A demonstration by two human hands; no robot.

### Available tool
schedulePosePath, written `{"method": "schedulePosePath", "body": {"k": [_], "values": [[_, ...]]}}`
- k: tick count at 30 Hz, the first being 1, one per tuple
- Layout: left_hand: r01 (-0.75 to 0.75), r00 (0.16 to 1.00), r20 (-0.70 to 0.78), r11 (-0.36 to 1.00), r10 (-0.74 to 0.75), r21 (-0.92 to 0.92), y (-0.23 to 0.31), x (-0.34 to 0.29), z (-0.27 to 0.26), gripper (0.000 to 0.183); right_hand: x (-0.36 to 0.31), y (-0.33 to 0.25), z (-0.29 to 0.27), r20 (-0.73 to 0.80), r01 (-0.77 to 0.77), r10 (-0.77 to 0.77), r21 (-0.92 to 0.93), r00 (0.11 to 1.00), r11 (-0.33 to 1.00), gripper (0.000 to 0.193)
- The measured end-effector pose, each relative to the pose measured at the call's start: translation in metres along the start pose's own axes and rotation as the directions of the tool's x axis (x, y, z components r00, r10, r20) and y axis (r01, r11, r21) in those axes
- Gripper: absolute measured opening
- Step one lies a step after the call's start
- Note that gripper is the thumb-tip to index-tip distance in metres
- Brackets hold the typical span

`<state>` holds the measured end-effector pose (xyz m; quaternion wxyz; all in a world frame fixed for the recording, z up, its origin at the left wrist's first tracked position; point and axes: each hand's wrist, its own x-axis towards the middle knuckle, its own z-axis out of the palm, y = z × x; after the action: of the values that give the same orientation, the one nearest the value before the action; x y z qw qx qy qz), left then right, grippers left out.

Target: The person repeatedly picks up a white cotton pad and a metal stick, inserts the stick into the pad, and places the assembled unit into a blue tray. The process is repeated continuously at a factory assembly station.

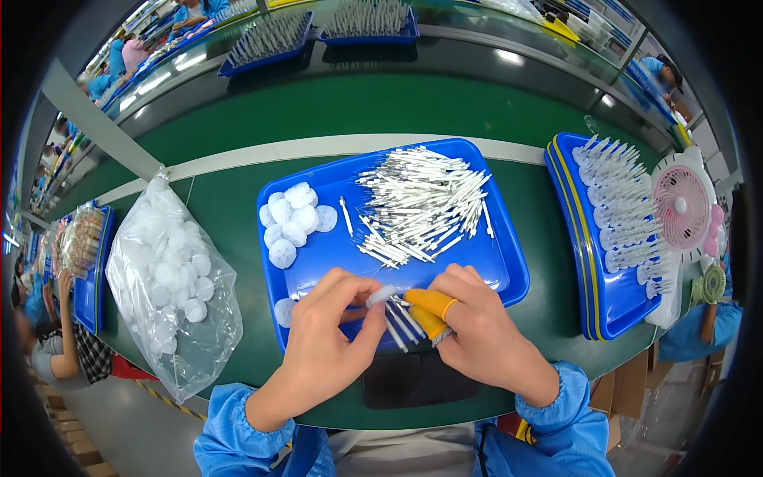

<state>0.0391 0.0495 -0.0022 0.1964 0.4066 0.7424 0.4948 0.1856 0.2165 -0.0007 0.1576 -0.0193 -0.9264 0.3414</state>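
My left hand (327, 338) pinches a small white translucent disc (381, 296) between thumb and fingers. Close beside it, my right hand (493, 334) is closed around several thin white sticks (407, 324), which slant down below the fingers. Yellow finger covers (429, 308) sit on its thumb and forefinger. The two hands meet over the near edge of a blue tray (509, 262). A heap of white sticks with grey ends (425, 199) lies in the tray's far right part. White round discs (292, 222) are grouped at its left. Whether disc and sticks touch is unclear.
A clear plastic bag of white discs (171, 278) lies left of the tray. At right, stacked blue and yellow trays (592, 302) hold discs with sticks standing in them, beside a pink and white fan (681, 207). A dark flat object (417, 381) lies below my hands.
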Motion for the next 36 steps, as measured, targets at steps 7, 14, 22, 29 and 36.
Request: {"method": "schedulePosePath", "body": {"k": [7, 14, 22, 29, 36], "values": [[0.037, 0.999, -0.019, 0.999, -0.037, -0.002, -0.001, -0.001, 0.004, 0.02, 0.003, -0.005, 0.006, -0.067, -0.015, 0.013, -0.027, 0.998, 1.0, 0.045], [0.017, 0.996, -0.086, 1.0, -0.017, 0.001, 0.004, -0.002, 0.008, 0.017, 0.001, -0.007, 0.011, -0.047, -0.004, 0.003, -0.015, 0.999, 1.0, 0.039], [-0.071, 0.995, -0.063, 0.995, 0.075, 0.066, -0.002, -0.003, 0.008, 0.019, 0.001, -0.01, 0.012, -0.048, -0.046, 0.047, 0.012, 0.998, 0.999, 0.033], [-0.117, 0.989, -0.074, 0.989, 0.125, 0.093, 0.001, -0.006, 0.007, 0.019, -0.003, -0.014, 0.019, -0.204, -0.023, 0.042, 0.09, 0.978, 0.996, 0.036], [-0.153, 0.987, -0.017, 0.962, 0.161, 0.225, 0.001, -0.013, 0.01, 0.023, 0.0, -0.015, 0.032, -0.288, -0.02, 0.036, 0.058, 0.957, 0.998, 0.039]]}}
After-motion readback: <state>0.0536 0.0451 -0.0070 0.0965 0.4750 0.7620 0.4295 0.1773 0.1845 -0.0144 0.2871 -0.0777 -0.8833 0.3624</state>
